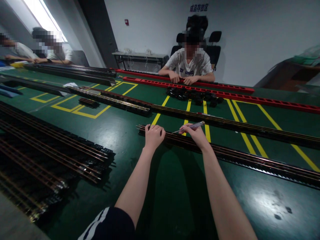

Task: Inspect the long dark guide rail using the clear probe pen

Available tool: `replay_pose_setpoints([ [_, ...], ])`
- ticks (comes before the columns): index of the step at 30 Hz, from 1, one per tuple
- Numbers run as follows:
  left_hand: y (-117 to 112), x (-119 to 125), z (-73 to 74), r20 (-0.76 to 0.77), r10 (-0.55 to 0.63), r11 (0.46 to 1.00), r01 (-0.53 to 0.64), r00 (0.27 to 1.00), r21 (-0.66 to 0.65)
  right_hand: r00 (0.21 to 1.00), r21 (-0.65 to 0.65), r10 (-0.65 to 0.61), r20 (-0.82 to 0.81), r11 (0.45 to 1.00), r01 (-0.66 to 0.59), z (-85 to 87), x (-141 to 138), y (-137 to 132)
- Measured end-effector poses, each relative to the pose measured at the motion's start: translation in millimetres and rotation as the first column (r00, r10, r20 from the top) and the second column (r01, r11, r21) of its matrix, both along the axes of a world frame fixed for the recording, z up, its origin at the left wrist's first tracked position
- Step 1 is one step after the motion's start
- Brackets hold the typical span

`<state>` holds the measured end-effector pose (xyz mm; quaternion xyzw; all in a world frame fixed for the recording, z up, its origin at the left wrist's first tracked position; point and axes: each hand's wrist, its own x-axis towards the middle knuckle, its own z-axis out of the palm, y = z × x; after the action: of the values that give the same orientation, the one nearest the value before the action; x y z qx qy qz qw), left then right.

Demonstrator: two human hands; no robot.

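A long black rail with copper-coloured strips (240, 155) runs across the green table in front of me. Near its left end, my left hand (154, 136) is closed around it, thumb and fingers curled over the edges. My right hand (196, 135) grips a screwdriver (198, 125) with a clear handle. The thin shaft slants down to the left, its tip at the rail just right of my left hand. Whether the tip touches the rail, I cannot tell.
Similar rails (50, 146) lie in rows at the left. Another long rail (225, 124) stretches behind mine. Beyond it are small black parts (182, 94) and red channels (280, 101). A co-worker (192, 65) sits opposite; others sit at the far left.
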<state>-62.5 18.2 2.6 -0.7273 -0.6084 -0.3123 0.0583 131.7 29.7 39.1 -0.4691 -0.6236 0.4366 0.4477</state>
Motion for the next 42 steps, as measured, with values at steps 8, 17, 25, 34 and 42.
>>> replay_pose_setpoints([
  [8, -6, 20, -0.7, 0.024, 0.016, 1.0, -0.016, 1.0, 0.01, 0.998, -0.005, -0.013, -0.055, 1.0, 0.013, -0.2, 5, 2],
  [17, -3, 20, 0.2, -0.011, -0.015, 1.0, 0.015, 1.0, 0.0, 0.995, -0.02, -0.005, -0.104, 1.0, 0.003, -7.6, 10, 6],
  [25, 2, 18, -0.5, -0.022, 0.023, 1.0, -0.022, 0.999, 0.016, 0.997, 0.005, -0.06, 0.042, 0.998, 0.06, 2.8, 3, 0],
  [34, 6, 8, 0.0, 0.005, 0.059, 0.998, -0.059, 0.998, -0.025, 0.998, -0.001, -0.033, 0.049, 0.999, 0.033, 1.7, 1, -1],
  [42, 6, 7, -1.3, 0.028, 0.043, 0.999, -0.042, 0.999, -0.024, 0.998, -0.005, -0.01, -0.059, 1.0, 0.01, -10.2, 6, 7],
])
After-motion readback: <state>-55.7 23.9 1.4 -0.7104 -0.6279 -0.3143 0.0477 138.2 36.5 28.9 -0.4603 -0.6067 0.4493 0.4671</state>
